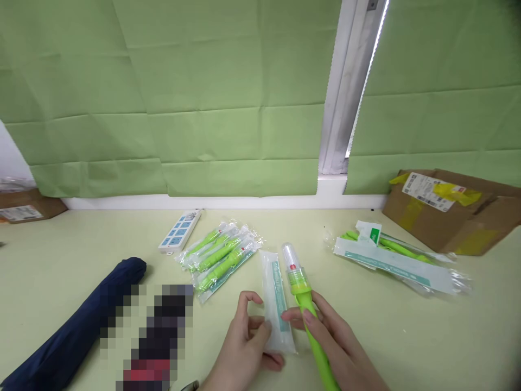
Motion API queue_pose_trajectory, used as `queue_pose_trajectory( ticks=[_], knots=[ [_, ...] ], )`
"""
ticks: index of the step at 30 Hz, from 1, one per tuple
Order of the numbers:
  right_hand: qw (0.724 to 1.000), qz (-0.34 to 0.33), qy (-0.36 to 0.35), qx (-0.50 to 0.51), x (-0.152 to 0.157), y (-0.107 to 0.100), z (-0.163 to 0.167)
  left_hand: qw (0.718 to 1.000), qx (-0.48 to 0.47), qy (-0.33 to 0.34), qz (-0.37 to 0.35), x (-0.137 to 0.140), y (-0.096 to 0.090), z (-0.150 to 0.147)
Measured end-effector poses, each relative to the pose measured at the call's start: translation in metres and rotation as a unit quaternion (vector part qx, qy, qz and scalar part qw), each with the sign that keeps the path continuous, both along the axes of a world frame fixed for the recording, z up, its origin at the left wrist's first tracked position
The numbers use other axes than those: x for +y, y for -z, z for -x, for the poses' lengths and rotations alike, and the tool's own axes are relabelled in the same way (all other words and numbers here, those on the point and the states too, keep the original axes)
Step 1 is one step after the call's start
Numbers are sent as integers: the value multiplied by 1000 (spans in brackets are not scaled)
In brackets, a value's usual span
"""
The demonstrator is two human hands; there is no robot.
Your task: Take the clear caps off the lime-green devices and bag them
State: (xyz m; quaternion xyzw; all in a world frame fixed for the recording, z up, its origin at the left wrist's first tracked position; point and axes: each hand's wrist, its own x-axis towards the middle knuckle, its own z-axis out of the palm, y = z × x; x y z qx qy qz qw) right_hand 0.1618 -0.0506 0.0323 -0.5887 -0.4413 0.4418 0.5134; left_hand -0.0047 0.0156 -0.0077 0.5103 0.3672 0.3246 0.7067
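My right hand (337, 343) grips a bright green handle-shaped tool (300, 285) with a clear cap at its top end and a small red part inside the cap. To its left, my left hand (243, 343) has thumb and fingers closed on the lower part of a white plastic sleeve (270, 279) with a teal printed strip. A fingertip of my right hand reaches the sleeve's right edge. Beyond my left hand lie several similar green tools (222, 259) in clear wrappers. Whether anything is inside the white sleeve cannot be made out.
More wrapped green tools (391, 259) lie at the right, before a cardboard box (451, 217). A folded navy umbrella (77, 320) and a pixelated dark object (158, 336) lie at the left. Behind them are a white box with blue labels (179, 232) and another cardboard box (32, 205).
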Motion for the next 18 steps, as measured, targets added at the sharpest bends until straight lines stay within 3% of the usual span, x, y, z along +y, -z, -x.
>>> queue_pose_trajectory(
  ticks=[5,8,13,18],
  knots=[
    [1000,-8,7,19,-1,-1,1,988,-113,70,75,-7,-14,3],
    [1000,-10,-9,10,-1,-3,-1,981,-164,98,45,-9,-15,3],
    [999,-31,3,23,-1,-6,1,978,-157,127,-44,-8,-6,-2],
    [999,-23,1,36,-1,-5,2,974,-181,136,0,-12,-3,-1]
  ],
)
